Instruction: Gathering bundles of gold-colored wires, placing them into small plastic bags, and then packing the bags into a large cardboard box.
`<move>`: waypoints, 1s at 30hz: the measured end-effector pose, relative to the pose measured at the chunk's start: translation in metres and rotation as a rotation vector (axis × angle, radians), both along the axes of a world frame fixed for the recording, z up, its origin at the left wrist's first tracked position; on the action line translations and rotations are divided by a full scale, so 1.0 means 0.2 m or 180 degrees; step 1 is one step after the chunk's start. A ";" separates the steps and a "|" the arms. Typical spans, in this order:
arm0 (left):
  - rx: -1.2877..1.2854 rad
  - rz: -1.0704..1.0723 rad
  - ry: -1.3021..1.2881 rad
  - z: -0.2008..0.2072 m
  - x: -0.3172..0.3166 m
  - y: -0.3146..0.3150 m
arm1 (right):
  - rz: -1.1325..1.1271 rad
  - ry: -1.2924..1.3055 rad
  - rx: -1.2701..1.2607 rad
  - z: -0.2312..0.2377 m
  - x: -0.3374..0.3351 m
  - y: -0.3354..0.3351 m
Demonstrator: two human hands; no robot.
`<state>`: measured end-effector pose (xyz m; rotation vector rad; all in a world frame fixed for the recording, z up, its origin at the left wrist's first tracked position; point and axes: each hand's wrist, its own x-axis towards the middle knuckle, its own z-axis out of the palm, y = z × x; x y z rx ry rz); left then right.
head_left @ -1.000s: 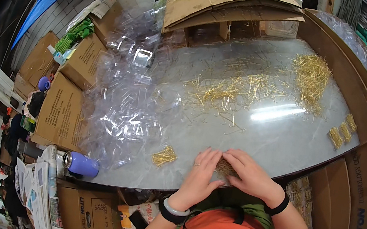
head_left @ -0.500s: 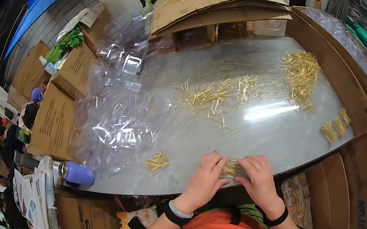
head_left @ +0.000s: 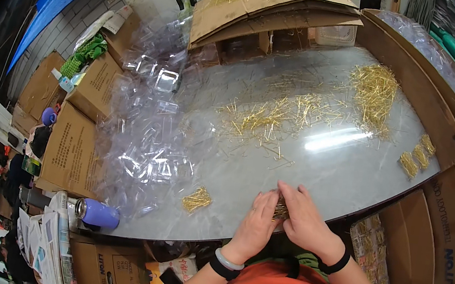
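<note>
My left hand [head_left: 254,225] and my right hand [head_left: 303,219] meet at the near edge of the grey table [head_left: 248,162]. Between their fingers they hold a small bundle of thin gold pins [head_left: 281,210]. A finished small bundle of gold pins [head_left: 196,200] lies on the table to the left of my left hand. Loose gold pins [head_left: 268,119] are scattered over the middle of the table. A large heap of gold pins [head_left: 375,93] sits at the far right. Three small bundles [head_left: 416,158] lie near the right edge.
A pile of clear plastic trays [head_left: 144,136] covers the left part of the table. Cardboard boxes [head_left: 72,146] stand to the left, with a purple bottle [head_left: 96,213] lying beside them. Folded cardboard [head_left: 269,8] leans at the back. A cardboard wall [head_left: 421,88] borders the right side.
My view has shifted a little, so the table sits differently in the picture. Both hands stay together on the pin bundle at the table's near edge.
</note>
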<state>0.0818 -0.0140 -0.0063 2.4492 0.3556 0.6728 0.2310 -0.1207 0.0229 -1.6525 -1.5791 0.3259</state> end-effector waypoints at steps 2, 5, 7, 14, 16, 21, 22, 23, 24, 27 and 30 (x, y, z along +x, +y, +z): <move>-0.0188 0.0004 0.0063 0.00 -0.01 0.00 | 0.0452 0.0245 -0.0247 0.02 0.05 0.03; -0.0434 0.0076 0.0081 0.01 -0.01 -0.01 | 0.1032 0.1008 -0.0400 0.02 0.17 0.04; -0.0366 0.0060 -0.0028 0.04 0.00 0.00 | 0.0762 0.0525 -0.0207 0.06 0.17 0.00; -0.0101 -0.0112 0.0385 0.04 0.00 0.03 | -0.0826 -0.0639 -0.0120 0.01 0.11 -0.20; -0.0207 -0.0141 0.0384 0.04 0.00 0.02 | -0.0978 -0.0809 0.0246 -0.03 0.07 -0.20; -0.0259 -0.0102 0.0372 0.04 0.00 0.01 | -0.0958 -0.0705 0.0640 -0.08 -0.02 -0.10; -0.0254 -0.0090 0.0376 0.04 -0.01 0.01 | -0.0945 -0.0387 0.0528 -0.08 -0.02 -0.11; -0.0202 -0.0104 0.0376 0.04 -0.01 0.01 | -0.0927 -0.0068 0.0415 -0.07 -0.01 -0.13; -0.0147 -0.0127 0.0373 0.05 -0.01 0.00 | -0.0918 0.0247 0.0304 -0.07 -0.01 -0.14; -0.0099 -0.0135 0.0355 0.05 -0.01 0.00 | -0.0227 -0.0463 0.0451 -0.01 0.03 -0.08; -0.0225 0.0068 0.0507 0.07 -0.02 -0.02 | 0.0203 -0.0751 0.0256 -0.02 0.01 -0.03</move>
